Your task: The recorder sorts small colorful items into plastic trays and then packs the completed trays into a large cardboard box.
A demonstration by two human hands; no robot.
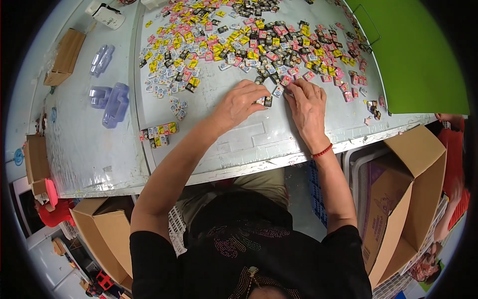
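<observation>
Your black shirt nearest; your left hand pinches black box; white box slants just left of your right hand, grip unclear.

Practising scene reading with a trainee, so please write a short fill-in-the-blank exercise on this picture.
1. The bracelet above the right hand is coloured ____.
2. Translucent plastic trays lie to the ____ of the scattered small pieces.
3. The large panel at the picture's right is coloured ____.

Missing words: red; left; green.
</observation>
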